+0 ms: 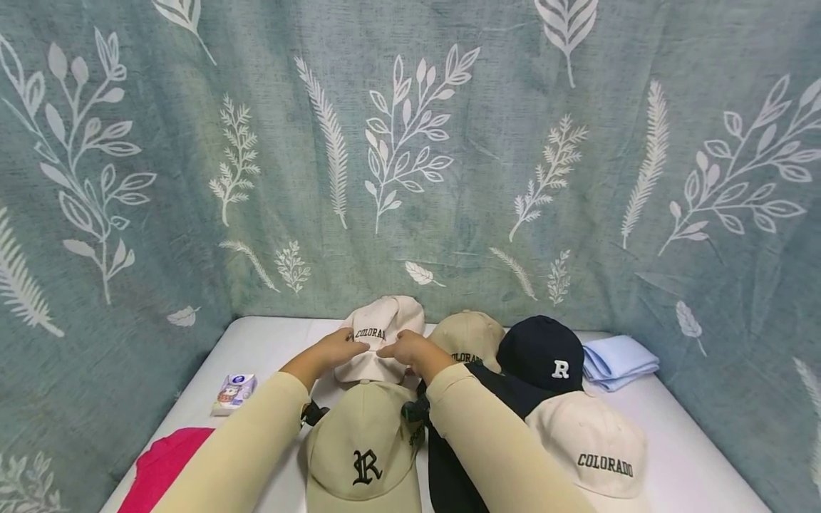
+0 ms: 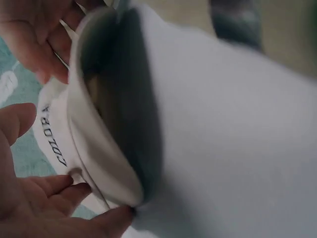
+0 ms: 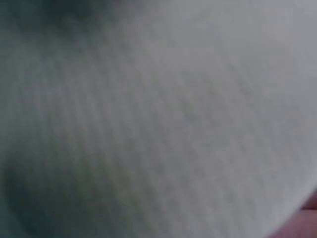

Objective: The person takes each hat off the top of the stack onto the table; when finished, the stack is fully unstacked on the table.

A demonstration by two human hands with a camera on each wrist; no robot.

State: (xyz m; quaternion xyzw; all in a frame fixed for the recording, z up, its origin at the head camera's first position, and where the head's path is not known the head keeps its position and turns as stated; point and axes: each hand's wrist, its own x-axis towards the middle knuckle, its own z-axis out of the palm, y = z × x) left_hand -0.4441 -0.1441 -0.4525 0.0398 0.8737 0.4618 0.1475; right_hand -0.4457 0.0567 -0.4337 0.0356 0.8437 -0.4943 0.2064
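Observation:
A white baseball cap (image 1: 377, 313) lettered COLORADO is held up at the far edge of the white table. My left hand (image 1: 336, 350) grips its left side, fingers at the rim in the left wrist view. At the other side my right hand (image 1: 410, 349) holds the cap, thumb toward the front. The left wrist view shows the cap (image 2: 94, 134) from its brim edge, with its dark hollow turned to the camera. Blurred pale fabric (image 3: 188, 124) fills the right wrist view, with a bit of finger in one corner.
A khaki cap (image 1: 365, 442) with a black R lies beneath my forearms. Rightward are a beige cap (image 1: 468, 335), a black cap (image 1: 541, 353), another white COLORADO cap (image 1: 593, 442) and folded blue cloth (image 1: 618, 360). Leftward lie a small purple pack (image 1: 234, 392) and pink fabric (image 1: 167, 463).

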